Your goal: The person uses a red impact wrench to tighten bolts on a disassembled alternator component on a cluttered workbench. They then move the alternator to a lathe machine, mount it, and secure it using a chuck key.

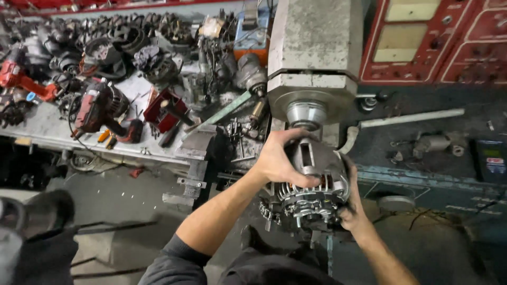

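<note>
Left hand (277,158) wraps the alternator (314,184) top, fingers curled tight; right hand (353,211) cups its lower side, gripping. Press ram (307,113) sits just above fingertips; cluttered bench (47,126) off left.

Grey workbench (47,126), red power tool (97,108) (lying sideways), probably alternator housings (119,39), red box (161,108)

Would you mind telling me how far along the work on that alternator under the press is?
Done: the alternator sits lifted under the press ram. In hand: the left hand grips its top, the right hand supports its lower side. Left: the ram is not yet seated firmly on it, as far as shows.
</note>
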